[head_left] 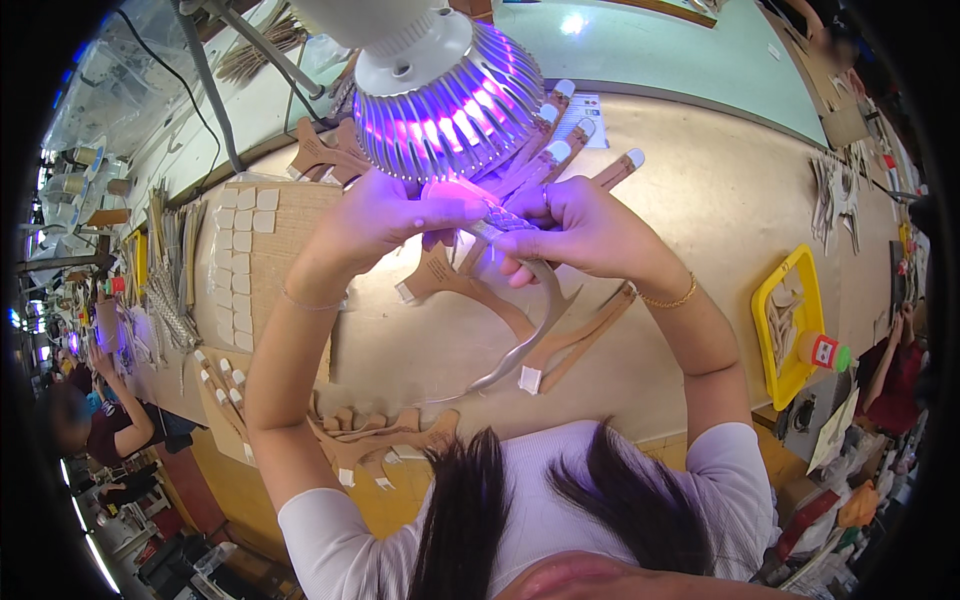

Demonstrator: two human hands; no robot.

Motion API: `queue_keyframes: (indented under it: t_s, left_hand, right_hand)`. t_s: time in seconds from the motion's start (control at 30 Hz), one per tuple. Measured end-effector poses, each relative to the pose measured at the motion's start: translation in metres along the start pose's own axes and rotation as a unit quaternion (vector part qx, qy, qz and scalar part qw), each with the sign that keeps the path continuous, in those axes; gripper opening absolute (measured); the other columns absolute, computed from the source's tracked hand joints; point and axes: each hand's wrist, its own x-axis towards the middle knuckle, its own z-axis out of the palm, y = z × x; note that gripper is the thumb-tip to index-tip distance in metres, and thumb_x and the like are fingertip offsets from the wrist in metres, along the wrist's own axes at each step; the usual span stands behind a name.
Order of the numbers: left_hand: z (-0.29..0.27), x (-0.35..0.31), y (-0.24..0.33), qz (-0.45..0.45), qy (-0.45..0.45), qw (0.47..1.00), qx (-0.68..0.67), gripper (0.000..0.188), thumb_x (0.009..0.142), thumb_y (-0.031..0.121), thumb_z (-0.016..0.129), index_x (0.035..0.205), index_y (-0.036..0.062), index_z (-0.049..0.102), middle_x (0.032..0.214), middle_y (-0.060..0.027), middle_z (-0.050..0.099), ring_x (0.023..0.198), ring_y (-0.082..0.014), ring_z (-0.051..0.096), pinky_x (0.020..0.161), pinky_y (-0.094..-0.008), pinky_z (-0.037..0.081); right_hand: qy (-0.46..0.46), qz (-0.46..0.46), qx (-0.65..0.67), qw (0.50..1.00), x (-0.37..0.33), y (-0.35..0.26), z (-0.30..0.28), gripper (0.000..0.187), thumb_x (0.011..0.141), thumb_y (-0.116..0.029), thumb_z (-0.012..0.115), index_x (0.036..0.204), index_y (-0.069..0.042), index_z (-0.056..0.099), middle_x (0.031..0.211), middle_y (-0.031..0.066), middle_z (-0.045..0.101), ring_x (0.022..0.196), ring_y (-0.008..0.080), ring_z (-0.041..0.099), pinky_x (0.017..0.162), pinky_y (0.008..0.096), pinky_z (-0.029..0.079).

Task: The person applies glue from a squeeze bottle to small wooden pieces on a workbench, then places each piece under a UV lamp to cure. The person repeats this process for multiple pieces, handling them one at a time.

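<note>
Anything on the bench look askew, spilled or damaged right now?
Nothing stands out. The left hand and right hand hold a braided strap piece under the purple lamp. Tan strap pieces lie loosely overlapped on the table, and the yellow tray sits flat.

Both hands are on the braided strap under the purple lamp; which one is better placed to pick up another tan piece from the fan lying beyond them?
Right, probably. The right hand sits just in front of the fanned tan strap pieces, while the left hand pinches the braided strap under the lamp, farther from them.
</note>
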Motion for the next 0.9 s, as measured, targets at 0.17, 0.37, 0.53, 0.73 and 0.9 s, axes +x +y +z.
queue_keyframes:
  t_s: [0.17,0.37,0.53,0.73,0.9]
  left_hand:
    - [0.003,-0.01,0.001,-0.013,0.013,0.999,-0.031,0.017,0.074,0.014,0.073,0.082,0.001,0.066,0.07,-0.0025,0.059,0.062,-0.0102,0.054,0.056,-0.0233,0.042]
    - [0.008,-0.022,0.003,0.032,-0.013,0.999,-0.013,0.02,0.075,0.016,0.074,0.082,-0.0012,0.07,0.066,-0.0033,0.063,0.058,-0.0081,0.056,0.053,-0.0211,0.045]
    - [0.015,-0.031,0.006,0.046,0.04,0.997,-0.039,0.018,0.076,0.014,0.073,0.084,-0.0022,0.068,0.069,-0.0037,0.063,0.059,-0.0082,0.058,0.055,-0.0214,0.047]
    - [0.024,-0.044,0.006,0.066,0.056,0.995,-0.049,0.018,0.078,0.014,0.072,0.084,-0.002,0.067,0.068,-0.0033,0.062,0.057,-0.007,0.056,0.053,-0.0197,0.045]
    - [0.027,-0.057,0.005,0.045,0.027,0.998,-0.022,0.02,0.08,0.019,0.072,0.082,-0.0008,0.067,0.062,-0.0016,0.06,0.051,-0.0035,0.051,0.046,-0.0177,0.037]
  right_hand:
    - [0.001,0.005,-0.025,1.0,-0.007,0.002,0.005,0.022,0.087,-0.016,0.062,0.097,0.004,0.063,0.078,0.0075,0.067,0.068,0.0099,0.066,0.062,0.0225,0.053]
    - [-0.023,-0.019,-0.059,0.998,-0.013,0.008,0.009,0.021,0.088,-0.016,0.061,0.091,0.004,0.064,0.076,0.0077,0.068,0.067,0.0102,0.067,0.06,0.0209,0.051]
    - [-0.019,-0.009,-0.044,0.999,-0.023,0.005,0.017,0.021,0.088,-0.016,0.061,0.09,0.005,0.063,0.076,0.007,0.068,0.068,0.0109,0.067,0.06,0.0207,0.051]
    - [-0.019,0.016,-0.03,0.999,-0.033,-0.001,0.022,0.02,0.088,-0.015,0.061,0.092,0.005,0.063,0.078,0.0076,0.067,0.068,0.012,0.067,0.061,0.0218,0.052]
    - [-0.008,0.01,-0.006,1.0,-0.041,-0.004,0.024,0.02,0.088,-0.014,0.061,0.096,0.005,0.062,0.08,0.0093,0.067,0.069,0.0123,0.067,0.063,0.0225,0.053]
